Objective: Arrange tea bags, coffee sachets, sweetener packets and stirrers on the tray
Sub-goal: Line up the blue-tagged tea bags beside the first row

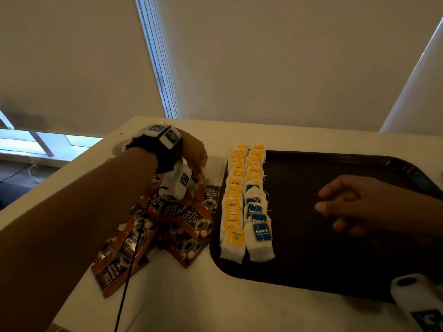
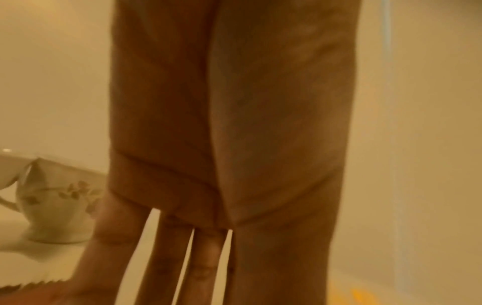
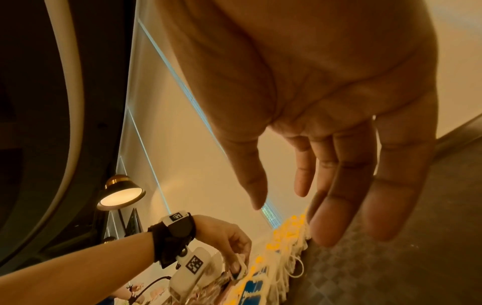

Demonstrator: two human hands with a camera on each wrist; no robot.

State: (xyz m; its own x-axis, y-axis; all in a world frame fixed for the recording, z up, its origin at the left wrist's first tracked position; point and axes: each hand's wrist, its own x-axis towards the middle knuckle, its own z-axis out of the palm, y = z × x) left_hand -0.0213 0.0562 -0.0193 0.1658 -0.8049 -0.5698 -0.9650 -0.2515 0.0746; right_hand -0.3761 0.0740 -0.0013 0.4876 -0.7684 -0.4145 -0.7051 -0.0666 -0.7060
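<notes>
A dark tray (image 1: 335, 259) lies on the white table (image 1: 182, 295). Along its left side run two columns of tea bags, yellow-tagged (image 1: 233, 200) and mostly blue-tagged (image 1: 259, 226). Left of the tray is a loose pile of brown coffee sachets (image 1: 167, 224). My left hand (image 1: 197, 168) reaches down at the far end of that pile. In the right wrist view, my left hand (image 3: 234, 258) pinches the pale end of a sachet there. My right hand (image 1: 328, 207) hovers over the bare middle of the tray. Its fingers (image 3: 336, 216) are relaxed and hold nothing.
A floral teacup (image 2: 54, 202) stands on the table beyond my left fingers (image 2: 206, 258). Closed blinds (image 1: 263, 68) back the table's far edge. A lit lamp (image 3: 121, 196) stands off to the left. The tray's right half is bare.
</notes>
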